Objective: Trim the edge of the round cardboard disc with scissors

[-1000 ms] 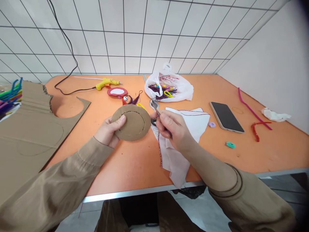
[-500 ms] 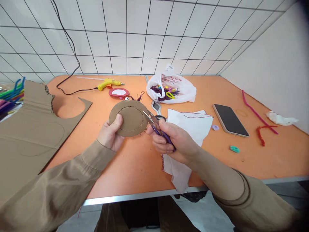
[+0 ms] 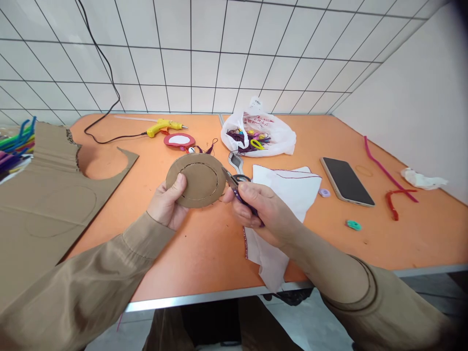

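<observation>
My left hand (image 3: 171, 197) grips a round cardboard disc (image 3: 199, 181) at its left edge, thumb on top. A smaller circle is scored or cut into the disc's face. In my right hand (image 3: 258, 204) is a pair of scissors (image 3: 239, 194) with purple handles, fingers wrapped round them. The blades look nearly closed, and their tips lie at the disc's right edge; whether they touch it I cannot tell. Under and behind my right hand lies a white cloth (image 3: 281, 187) with dark red stitching along its edges.
At the left lies a large cardboard sheet (image 3: 44, 204) with a round cut-out. Toward the wall are a yellow glue gun (image 3: 164, 127), a red oval piece (image 3: 179, 140) and a plastic bag (image 3: 278, 136) of threads. A phone (image 3: 347, 180) and pipe cleaners (image 3: 387, 165) lie right.
The scissor blades have come together from a wider spread. My right hand has turned slightly. The disc has shifted very little in my left hand.
</observation>
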Demonstrator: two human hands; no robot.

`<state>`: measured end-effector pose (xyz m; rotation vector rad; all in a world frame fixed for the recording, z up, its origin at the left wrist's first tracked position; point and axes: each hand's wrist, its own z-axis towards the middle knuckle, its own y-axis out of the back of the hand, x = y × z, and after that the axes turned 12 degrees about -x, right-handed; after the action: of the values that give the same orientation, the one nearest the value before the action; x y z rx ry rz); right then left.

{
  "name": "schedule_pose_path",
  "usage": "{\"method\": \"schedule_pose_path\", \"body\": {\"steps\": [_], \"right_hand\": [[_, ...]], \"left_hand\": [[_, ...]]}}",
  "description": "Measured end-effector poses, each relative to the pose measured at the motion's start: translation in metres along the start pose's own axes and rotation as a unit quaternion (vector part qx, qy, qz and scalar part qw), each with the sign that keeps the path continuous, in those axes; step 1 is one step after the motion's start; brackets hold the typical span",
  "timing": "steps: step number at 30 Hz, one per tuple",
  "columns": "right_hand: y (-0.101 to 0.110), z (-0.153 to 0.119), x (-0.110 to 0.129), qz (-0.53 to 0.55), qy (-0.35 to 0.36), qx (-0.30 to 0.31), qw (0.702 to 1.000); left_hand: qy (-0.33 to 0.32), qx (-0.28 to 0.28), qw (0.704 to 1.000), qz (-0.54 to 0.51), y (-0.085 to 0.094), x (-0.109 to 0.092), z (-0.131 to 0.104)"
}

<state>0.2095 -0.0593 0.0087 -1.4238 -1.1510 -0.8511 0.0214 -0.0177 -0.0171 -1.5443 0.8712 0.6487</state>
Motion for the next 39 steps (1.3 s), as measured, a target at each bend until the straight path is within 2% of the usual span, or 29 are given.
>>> {"method": "schedule_pose_path", "body": {"steps": [6,10,15,22,30,39], "right_hand": [[0.0002,-0.0019,0.0013,0.001,0.041,-0.017,0.999],[0.0016,-0.0014,0.0029,-0.033,0.025,-0.035,0.999],[0.0028,-0.0011,0.0049,0.014,-0.042,-0.002,0.999],[0.0025,-0.0050,0.0062,0.033,-0.008,-0.014,0.999],[0.0067,-0.0054,0.0038,0.013,-0.002,0.012,1.000],[0.0039,-0.0021,-0.0023,0.092,-0.007,-0.009,0.996]], "left_hand": [[0.006,-0.003,1.000,0.000,0.0011,-0.0009,0.0004],[0.003,-0.008,1.000,-0.003,0.0036,-0.0001,0.0030],[-0.001,-0.007,1.000,-0.012,0.0026,0.0003,0.0025],[-0.004,-0.003,1.000,-0.017,0.0006,-0.0008,0.0001],[-0.006,-0.001,1.000,-0.004,-0.0001,-0.0003,-0.0009],[-0.019,-0.012,1.000,-0.003,0.0009,0.0010,-0.0006]]}}
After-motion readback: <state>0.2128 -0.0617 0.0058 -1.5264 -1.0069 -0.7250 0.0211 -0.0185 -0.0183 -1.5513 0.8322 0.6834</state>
